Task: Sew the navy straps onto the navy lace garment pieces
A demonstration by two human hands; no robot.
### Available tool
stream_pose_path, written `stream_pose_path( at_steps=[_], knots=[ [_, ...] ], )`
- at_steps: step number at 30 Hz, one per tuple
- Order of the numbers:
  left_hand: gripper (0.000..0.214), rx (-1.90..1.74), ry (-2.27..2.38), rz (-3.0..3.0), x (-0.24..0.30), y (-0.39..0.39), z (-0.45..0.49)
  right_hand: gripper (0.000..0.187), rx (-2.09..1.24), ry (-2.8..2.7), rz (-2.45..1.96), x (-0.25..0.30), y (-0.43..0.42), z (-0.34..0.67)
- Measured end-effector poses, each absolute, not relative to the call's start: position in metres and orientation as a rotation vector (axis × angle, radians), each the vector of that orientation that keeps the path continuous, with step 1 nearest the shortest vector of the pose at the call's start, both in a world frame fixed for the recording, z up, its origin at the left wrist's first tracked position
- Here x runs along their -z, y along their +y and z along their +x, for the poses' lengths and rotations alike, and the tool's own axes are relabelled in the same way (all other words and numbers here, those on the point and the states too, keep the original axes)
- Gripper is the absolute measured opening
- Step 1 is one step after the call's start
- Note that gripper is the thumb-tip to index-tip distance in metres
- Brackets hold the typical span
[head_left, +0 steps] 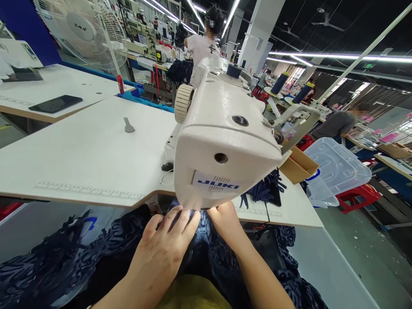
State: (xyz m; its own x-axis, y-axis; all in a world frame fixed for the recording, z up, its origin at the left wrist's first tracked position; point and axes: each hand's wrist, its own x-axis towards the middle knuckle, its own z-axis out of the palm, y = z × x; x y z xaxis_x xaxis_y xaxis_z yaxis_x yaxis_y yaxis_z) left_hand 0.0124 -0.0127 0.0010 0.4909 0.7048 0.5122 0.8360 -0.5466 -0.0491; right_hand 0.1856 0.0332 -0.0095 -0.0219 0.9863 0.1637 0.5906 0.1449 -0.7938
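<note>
A white JUKI sewing machine (225,150) stands at the middle, its head hiding the needle area. My left hand (164,244) lies over navy patterned fabric (202,229) just below the head, fingers stretched forward and a little apart, fingertips reaching its lower edge. On the other side, my right hand (227,223) grips the same fabric with bent fingers; its fingertips are partly hidden by the machine. More patterned fabric (119,234) hangs in folds to the left, and another bunch (286,266) drops off to the right.
On the white table (80,146) lie a small grey metal piece (128,125) and a phone (56,104). Right of the machine are navy strips (262,189), a cardboard box (298,165) and a clear plastic bin (337,165). A fan (80,28) stands behind; co-workers (206,47) are farther back.
</note>
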Motion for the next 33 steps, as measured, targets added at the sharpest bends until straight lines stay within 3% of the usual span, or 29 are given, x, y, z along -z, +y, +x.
stream_pose_path(
  at_steps=[33],
  knots=[
    [0.043, 0.682, -1.448, -2.434, 0.0083, -0.0152, 0.0112, 0.011, -0.675, -1.726, -1.549, 0.0134, 0.0342, 0.1834]
  ],
)
